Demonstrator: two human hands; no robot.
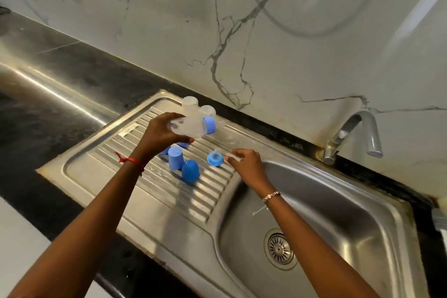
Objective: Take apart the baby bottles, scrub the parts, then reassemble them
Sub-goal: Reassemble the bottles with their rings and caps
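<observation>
Head view: clear baby bottle (191,127) with blue collar (210,125), held on its side above the far part of the sink's ribbed drainboard (169,191), the left hand (158,136) with fingers curled round the body. Likely light, stiff thin plastic, probably wet and slick; best taken round the body with the other hand turning the collar, which gives better purchase. Right hand (246,164), near the drainboard's edge toward the basin (338,213), fingers pinching something small and clear, blurred, possibly a teat. Just beside it, a blue ring part (214,158) lying on the ribs. Nearer the middle, a pale blue cap (175,158) standing, a darker blue domed cap (190,170) touching it. Two clear bottle bodies (197,107) upright at the far edge, partly behind the held bottle. More blue pieces under the left hand, mostly hidden. Tap (355,133) at the basin's far corner. Dark tabletop (60,84) to the left.
</observation>
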